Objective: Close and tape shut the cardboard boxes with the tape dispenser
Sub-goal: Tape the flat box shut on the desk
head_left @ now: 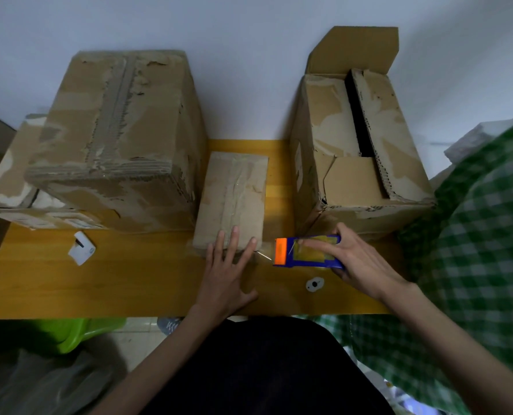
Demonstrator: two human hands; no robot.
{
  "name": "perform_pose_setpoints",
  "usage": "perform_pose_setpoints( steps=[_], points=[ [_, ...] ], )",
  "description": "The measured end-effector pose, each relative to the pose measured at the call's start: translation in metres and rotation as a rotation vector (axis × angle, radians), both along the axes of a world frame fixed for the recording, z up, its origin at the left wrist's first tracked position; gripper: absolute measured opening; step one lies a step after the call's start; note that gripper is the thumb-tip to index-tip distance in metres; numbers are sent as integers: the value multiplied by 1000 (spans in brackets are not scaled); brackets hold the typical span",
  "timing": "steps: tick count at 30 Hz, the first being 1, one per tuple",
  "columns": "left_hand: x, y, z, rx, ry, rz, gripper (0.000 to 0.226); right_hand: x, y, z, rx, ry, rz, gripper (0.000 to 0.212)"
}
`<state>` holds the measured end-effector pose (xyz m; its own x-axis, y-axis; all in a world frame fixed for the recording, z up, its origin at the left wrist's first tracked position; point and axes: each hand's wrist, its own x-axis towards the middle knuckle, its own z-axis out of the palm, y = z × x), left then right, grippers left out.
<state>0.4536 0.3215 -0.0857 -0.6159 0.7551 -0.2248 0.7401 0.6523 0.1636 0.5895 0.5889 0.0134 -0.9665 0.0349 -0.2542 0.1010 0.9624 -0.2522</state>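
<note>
Yellow wooden table (pixel 99 289) against a white wall (pixel 249 55) — left hand (pixel 228 271) flat, released, on small taped box (pixel 234 199); right hand (pixel 360 265) grasping blue tape dispenser (pixel 307 253) beside its fingertips.

Small box (pixel 231 202) on table (pixel 99 283) between closed box (pixel 117 139) left, open box (pixel 360 151) right.

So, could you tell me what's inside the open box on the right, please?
Through the open box's gap between flaps only darkness shows; the contents are hidden.
</note>
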Motion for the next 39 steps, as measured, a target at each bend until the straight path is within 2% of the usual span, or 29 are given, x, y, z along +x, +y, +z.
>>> perform_pose_setpoints(
  steps=[11,15,22,31,39],
  points=[
    [0,-2,-1,11,2,19,116,-42,-44,21,167,-77,6,67],
    [1,-2,-2,31,-5,20,119,-54,-64,29,241,-125,19,66],
    [1,-1,-4,37,23,15,121,-57,-84,40,335,-95,76,47],
    [2,3,-1,-14,7,0,121,-69,-93,36,396,-139,30,45],
    [3,-1,1,-11,30,2,120,-68,-94,42,414,-136,143,46]
  ],
)
